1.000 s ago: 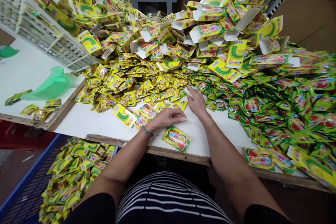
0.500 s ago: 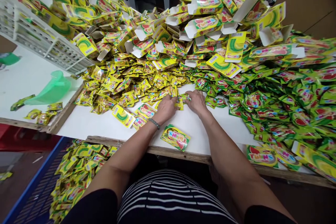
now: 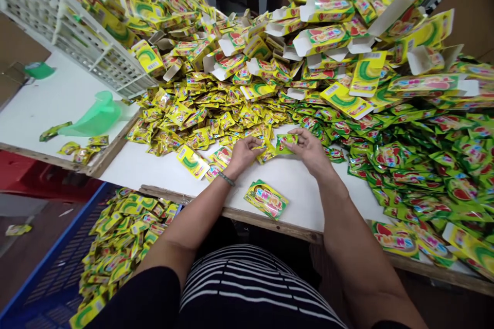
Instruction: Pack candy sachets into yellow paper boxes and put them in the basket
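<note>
My right hand [image 3: 311,150] is closed on a small green candy sachet [image 3: 285,144], held just above the white tabletop. Close beside it, my left hand [image 3: 246,154] pinches a yellow candy sachet [image 3: 267,151] by its left end. Behind my left hand spreads a heap of yellow sachets [image 3: 200,115]. Green sachets [image 3: 401,159] are piled beyond and to the right of my right hand. A printed flat box [image 3: 266,199] lies on the table between my forearms. More boxes, one a yellow box [image 3: 192,162], lie left of my left hand.
Open-ended cartons [image 3: 324,38] are heaped at the back. A white plastic crate [image 3: 96,43] tips over the pile at left, near a green scoop [image 3: 94,115]. Below the table's wooden edge stands a blue basket [image 3: 50,272] of filled boxes. More boxes [image 3: 393,239] lie at front right.
Both hands have come up slightly from the tabletop and drawn a little apart, now with a sachet showing in each. The camera view has shifted a little to the left.
</note>
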A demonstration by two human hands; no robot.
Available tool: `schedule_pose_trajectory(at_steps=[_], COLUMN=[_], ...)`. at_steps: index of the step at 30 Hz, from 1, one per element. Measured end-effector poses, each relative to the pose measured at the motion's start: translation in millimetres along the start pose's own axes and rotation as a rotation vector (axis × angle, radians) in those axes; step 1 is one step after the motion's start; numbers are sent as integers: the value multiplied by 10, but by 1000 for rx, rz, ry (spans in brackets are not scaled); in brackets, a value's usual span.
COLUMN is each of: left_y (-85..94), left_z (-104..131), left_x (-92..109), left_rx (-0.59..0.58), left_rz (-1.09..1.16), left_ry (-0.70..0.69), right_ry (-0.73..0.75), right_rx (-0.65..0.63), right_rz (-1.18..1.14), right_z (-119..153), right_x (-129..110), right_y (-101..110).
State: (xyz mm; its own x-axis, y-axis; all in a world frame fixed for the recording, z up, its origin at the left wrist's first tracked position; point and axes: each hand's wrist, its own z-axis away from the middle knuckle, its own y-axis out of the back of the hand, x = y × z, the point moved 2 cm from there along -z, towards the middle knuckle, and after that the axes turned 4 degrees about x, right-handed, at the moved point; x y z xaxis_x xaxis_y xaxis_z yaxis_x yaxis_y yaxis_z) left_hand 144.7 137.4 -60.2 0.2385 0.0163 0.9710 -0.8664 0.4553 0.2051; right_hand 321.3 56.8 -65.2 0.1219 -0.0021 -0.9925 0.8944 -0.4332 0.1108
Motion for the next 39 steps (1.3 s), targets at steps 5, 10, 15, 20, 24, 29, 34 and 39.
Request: schedule_pose_trajectory(at_steps=[5, 10, 15, 20, 24, 29, 34, 39], left_y=[-33, -79, -54, -63, -8, 387, 660, 683], left_z=[27, 110, 138, 106, 118, 271, 413, 402], left_x=[-14, 62, 129, 75, 109, 372, 405, 336], left_rx=[42, 64, -10, 97, 84, 91, 99, 11], left_rz=[416, 635, 675, 582, 482, -246, -1100, -1146], left_ry=[168, 192, 168, 72, 93, -4, -108, -158], right_ry=[-146, -107, -81, -182, -280, -138, 2, -18], right_rx=[30, 208, 200, 173, -14, 39, -137, 68], right_rz=[-175, -172, 26, -112, -219, -154, 203, 650], right_z=[106, 142, 163, 182, 209, 201, 232, 171], right_x=[-67, -71, -87, -109, -139, -144, -127, -133], right_y=[-280, -375, -405, -442, -483, -437, -560, -463])
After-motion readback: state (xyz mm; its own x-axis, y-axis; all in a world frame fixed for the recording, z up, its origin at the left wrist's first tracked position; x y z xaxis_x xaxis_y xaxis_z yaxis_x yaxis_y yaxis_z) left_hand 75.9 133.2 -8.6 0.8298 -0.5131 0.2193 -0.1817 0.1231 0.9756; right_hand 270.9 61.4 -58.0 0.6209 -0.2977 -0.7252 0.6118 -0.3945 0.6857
